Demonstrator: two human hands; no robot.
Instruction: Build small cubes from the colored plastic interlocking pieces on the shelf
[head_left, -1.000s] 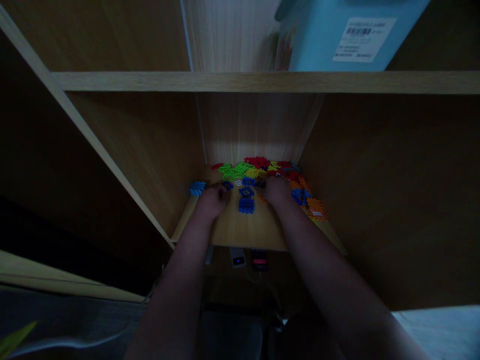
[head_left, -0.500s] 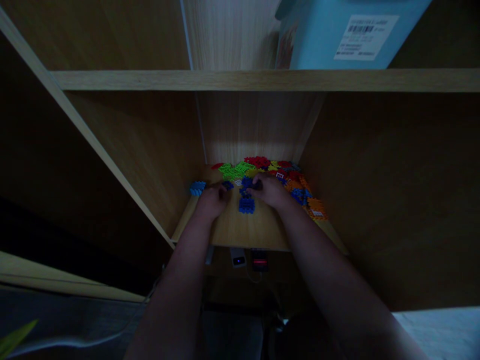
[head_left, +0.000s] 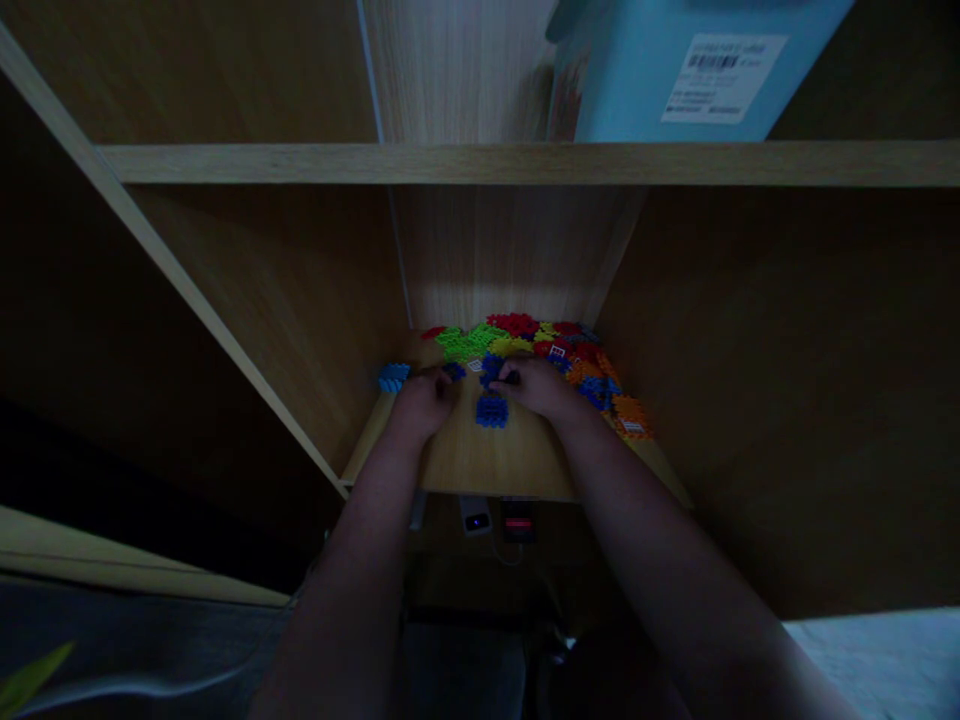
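Observation:
My right hand point(head_left: 538, 386) is over the wooden shelf board, its thumb and fingers pinched at a dark blue interlocking plastic piece point(head_left: 491, 370). Just in front lies a blue block of joined pieces point(head_left: 492, 411), apart from the fingers. My left hand point(head_left: 421, 402) is low over the board with its fingers curled in; whatever they hold is hidden. Beyond its fingertips is another dark blue piece point(head_left: 454, 371). A lighter blue stack point(head_left: 394, 377) sits left of that hand by the side wall. A small white piece point(head_left: 475, 366) lies between the hands.
Green pieces point(head_left: 466, 343), red pieces point(head_left: 514, 324) and orange pieces point(head_left: 631, 414) spread along the back and right. An upper shelf edge point(head_left: 480, 164) crosses above, carrying a light blue box point(head_left: 645, 80). Below the board are two small lit devices, one a white device point(head_left: 475, 514).
The right fingers have shifted slightly, and the small dark blue part seen just behind the blue block is now less visible. The left hand stays nearly still. The view has shifted a little.

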